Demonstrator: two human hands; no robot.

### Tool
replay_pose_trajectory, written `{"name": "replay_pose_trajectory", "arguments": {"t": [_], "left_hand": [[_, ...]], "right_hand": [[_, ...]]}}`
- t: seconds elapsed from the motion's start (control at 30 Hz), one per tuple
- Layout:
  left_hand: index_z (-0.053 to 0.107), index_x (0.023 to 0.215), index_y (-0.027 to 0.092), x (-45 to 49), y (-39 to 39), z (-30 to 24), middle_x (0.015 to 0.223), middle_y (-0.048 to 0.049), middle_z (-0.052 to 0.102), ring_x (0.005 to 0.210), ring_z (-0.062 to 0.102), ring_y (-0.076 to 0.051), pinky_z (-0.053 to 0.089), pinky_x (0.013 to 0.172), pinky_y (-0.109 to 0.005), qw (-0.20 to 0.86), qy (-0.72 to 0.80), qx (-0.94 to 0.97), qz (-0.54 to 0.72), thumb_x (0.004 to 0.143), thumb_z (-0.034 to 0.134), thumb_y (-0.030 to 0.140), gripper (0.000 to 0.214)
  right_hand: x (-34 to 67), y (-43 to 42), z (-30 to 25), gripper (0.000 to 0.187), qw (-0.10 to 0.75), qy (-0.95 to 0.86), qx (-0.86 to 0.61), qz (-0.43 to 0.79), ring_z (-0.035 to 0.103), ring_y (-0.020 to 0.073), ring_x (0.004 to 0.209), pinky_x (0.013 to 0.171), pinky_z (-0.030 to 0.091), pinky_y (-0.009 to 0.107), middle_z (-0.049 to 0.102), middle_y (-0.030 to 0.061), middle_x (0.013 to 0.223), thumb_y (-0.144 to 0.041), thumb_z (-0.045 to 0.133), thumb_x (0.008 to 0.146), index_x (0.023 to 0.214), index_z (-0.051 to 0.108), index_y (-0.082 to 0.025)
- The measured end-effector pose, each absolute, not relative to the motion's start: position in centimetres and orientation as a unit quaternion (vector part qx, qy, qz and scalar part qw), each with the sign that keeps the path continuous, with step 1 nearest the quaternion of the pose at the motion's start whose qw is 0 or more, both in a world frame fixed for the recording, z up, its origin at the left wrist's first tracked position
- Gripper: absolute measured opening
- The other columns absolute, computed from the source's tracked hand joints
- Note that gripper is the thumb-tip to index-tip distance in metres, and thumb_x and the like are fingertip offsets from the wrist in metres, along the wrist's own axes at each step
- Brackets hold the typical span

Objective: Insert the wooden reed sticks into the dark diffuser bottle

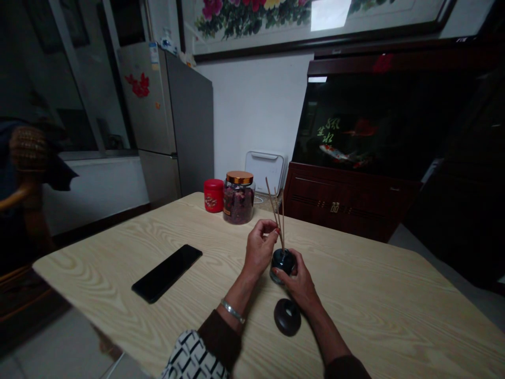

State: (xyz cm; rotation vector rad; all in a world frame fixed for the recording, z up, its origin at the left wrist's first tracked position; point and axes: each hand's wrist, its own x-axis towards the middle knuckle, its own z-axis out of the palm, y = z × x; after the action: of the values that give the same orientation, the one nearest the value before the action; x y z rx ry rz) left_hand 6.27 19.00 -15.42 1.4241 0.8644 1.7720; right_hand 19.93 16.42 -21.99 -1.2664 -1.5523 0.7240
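Note:
A small dark bottle [281,261] stands on the wooden table [355,295] with several thin reed sticks [276,210] rising out of its neck. My left hand [259,247] pinches the sticks just above the bottle. My right hand [300,281] wraps around the bottle's right side and steadies it. A dark ring-shaped lid [288,317] lies on the table just in front of the bottle, under my right wrist.
A black phone [167,272] lies flat on the table's left part. A red tin [213,195] and a glass jar with a gold lid [238,197] stand at the far edge. A fridge [169,116] and a fish tank [371,126] stand beyond.

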Motion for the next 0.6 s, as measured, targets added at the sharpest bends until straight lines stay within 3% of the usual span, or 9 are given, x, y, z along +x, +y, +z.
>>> {"name": "replay_pose_trajectory", "arguments": {"t": [0.3, 0.6], "left_hand": [[0.058, 0.087, 0.016, 6.2, 18.6, -16.2, 0.085, -0.0023, 0.061, 0.079, 0.057, -0.013, 0.043, 0.066, -0.021, 0.33, 0.38, 0.575, 0.645, 0.08, 0.058, 0.02, 0.009], [0.058, 0.088, 0.016, 5.8, 18.9, -17.7, 0.083, -0.0024, 0.062, 0.076, 0.057, -0.013, 0.044, 0.07, -0.023, 0.342, 0.401, 0.615, 0.587, 0.078, 0.058, 0.022, 0.011]], "right_hand": [[20.0, 16.7, -22.3, 0.058, 0.485, -0.641, -0.501, 0.322, 0.063, 0.0231, 0.095, 0.088, 0.047, 0.037, 0.065, 0.006, 0.11, -0.041, 0.07, 0.07, 0.121, 0.047, -0.023], [20.0, 16.6, -22.3, 0.059, 0.487, -0.635, -0.502, 0.328, 0.064, 0.023, 0.092, 0.085, 0.048, 0.037, 0.066, 0.0057, 0.109, -0.042, 0.07, 0.07, 0.122, 0.048, -0.023]]}}
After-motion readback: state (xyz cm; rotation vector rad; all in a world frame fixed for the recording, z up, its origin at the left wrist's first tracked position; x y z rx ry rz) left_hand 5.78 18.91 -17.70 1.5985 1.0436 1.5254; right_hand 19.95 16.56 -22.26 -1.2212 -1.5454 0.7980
